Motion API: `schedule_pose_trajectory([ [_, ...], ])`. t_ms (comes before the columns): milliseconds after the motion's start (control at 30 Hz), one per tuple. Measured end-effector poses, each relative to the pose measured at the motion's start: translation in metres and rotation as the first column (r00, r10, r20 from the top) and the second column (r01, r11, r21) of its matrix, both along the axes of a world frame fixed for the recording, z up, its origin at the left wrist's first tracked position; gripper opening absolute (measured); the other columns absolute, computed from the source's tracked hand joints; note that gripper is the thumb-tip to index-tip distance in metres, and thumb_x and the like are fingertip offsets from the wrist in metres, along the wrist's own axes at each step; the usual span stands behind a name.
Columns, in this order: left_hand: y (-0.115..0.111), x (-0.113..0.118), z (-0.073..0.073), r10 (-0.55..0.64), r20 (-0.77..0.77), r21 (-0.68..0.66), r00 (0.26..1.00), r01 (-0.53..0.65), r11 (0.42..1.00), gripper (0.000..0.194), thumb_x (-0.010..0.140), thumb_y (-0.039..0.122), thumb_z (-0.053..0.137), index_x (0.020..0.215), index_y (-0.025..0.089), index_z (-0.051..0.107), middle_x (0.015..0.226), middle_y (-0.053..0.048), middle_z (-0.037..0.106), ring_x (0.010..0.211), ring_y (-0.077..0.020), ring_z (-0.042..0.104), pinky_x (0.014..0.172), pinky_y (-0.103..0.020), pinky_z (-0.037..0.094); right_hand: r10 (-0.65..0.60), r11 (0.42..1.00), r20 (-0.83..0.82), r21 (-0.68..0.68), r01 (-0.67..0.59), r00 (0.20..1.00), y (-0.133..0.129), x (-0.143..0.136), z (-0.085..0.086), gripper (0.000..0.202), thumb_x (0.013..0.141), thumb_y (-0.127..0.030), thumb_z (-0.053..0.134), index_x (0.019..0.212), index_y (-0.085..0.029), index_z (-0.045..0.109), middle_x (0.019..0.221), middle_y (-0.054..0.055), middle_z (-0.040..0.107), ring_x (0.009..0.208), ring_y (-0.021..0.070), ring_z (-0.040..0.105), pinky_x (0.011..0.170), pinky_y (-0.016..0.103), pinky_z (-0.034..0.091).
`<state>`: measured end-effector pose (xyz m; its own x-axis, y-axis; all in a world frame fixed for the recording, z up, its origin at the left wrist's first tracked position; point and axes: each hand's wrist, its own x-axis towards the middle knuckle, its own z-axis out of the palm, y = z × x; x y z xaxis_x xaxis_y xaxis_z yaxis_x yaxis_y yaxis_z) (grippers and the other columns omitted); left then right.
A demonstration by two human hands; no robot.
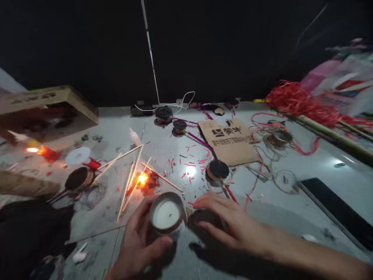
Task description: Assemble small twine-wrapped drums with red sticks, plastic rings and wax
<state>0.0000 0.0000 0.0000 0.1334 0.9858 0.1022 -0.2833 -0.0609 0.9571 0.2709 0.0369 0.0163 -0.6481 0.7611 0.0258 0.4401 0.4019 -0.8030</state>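
Note:
My left hand (142, 237) is wrapped round a short round cup (166, 214) with a dark rim. Inside it is a white face with a small dark spot, so it may be a candle. To its right, my right hand (224, 217) hovers with thumb and fingers apart, nothing visible in them, over a dark shadow. Just beyond lies a small black-topped drum (218, 171) with a red handle. A bright orange glow (142, 178) on something red shines ahead of my left hand, among thin wooden sticks (131, 182).
A flattened brown cardboard piece (233, 144) lies behind, beside more small drums (163, 114). Short red bits (201, 161) are scattered there. A phone-like black slab (335, 210) lies right, red string (256, 175) nearer. A cardboard box (58, 105) stands left, near a glue bottle (134, 137).

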Motion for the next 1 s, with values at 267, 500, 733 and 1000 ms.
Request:
schedule_pose_trajectory([
  [267,-0.003,-0.006,-0.014,0.052,-0.403,0.283,0.914,0.070,0.957,0.079,0.075,0.014,0.086,0.146,0.037,0.058,0.143,-0.008,0.065,0.136,-0.0314,0.064,0.113,-0.048,0.060,0.132,0.982,-0.097,-0.122,-0.143,0.987,0.006,-0.013,0.029,0.058,0.102,-0.036,0.074,0.154,-0.025,0.051,0.151,0.014,0.064,0.139,0.0287,0.062,0.118,0.046,0.053],
  [500,0.004,-0.034,0.013,0.095,-0.241,0.364,0.966,-0.001,0.931,0.066,0.080,0.032,0.088,0.139,0.030,0.060,0.135,-0.010,0.062,0.127,-0.0321,0.066,0.104,-0.044,0.063,0.158,0.985,-0.056,-0.059,-0.161,0.986,0.003,-0.015,0.023,0.051,0.108,-0.036,0.065,0.155,-0.026,0.047,0.152,0.015,0.062,0.142,0.0279,0.061,0.119,0.045,0.054],
  [733,0.010,-0.053,0.029,0.212,-0.214,0.416,0.954,-0.107,0.903,0.065,0.079,0.031,0.093,0.137,0.033,0.062,0.133,-0.008,0.063,0.115,-0.0285,0.068,0.094,-0.041,0.067,0.126,0.992,-0.070,-0.021,-0.127,0.990,-0.002,-0.014,0.005,0.043,0.109,-0.031,0.063,0.149,-0.030,0.049,0.147,0.010,0.064,0.139,0.0238,0.061,0.119,0.043,0.052],
  [1000,0.011,-0.040,0.013,0.128,-0.699,0.390,0.704,0.225,0.893,0.074,0.077,0.020,0.087,0.143,0.033,0.058,0.134,-0.007,0.066,0.124,-0.0298,0.068,0.102,-0.045,0.063,0.105,0.994,-0.039,0.019,-0.104,0.994,-0.008,-0.020,-0.026,0.025,0.106,-0.017,0.060,0.129,-0.025,0.064,0.140,0.010,0.063,0.126,0.0215,0.064,0.111,0.040,0.056],
])
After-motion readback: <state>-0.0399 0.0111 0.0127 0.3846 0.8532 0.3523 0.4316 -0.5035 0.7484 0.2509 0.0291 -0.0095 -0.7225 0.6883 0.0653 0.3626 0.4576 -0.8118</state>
